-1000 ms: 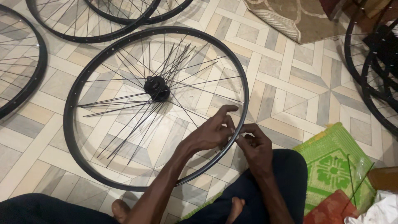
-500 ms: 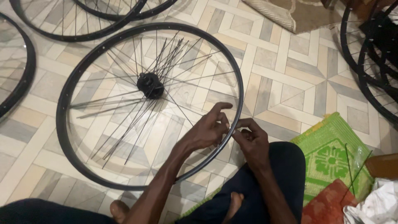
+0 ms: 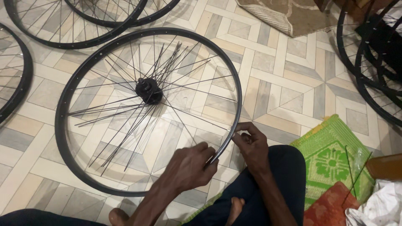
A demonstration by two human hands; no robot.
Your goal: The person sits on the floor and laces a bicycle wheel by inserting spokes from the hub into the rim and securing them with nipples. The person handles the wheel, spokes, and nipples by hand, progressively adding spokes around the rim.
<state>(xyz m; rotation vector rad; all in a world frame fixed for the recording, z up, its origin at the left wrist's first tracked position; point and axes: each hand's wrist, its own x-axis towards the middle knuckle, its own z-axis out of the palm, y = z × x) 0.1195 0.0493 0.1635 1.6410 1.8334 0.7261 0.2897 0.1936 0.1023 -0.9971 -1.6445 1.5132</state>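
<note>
A black bicycle wheel rim [image 3: 83,75], lying flat on the tiled floor [image 3: 293,83], is pinched at its near edge by the left hand [image 3: 190,167] and right hand [image 3: 251,146], both closed, while a loose spoke [image 3: 184,111] is seemingly fastened, with steady fingers needed next.

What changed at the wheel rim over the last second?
The left hand slid down the rim toward the person and now grips it from inside; earlier both hands pinched one spot together. The right hand stays at the rim's near edge. The hub, the loose spokes and the green mat are unchanged.
</note>
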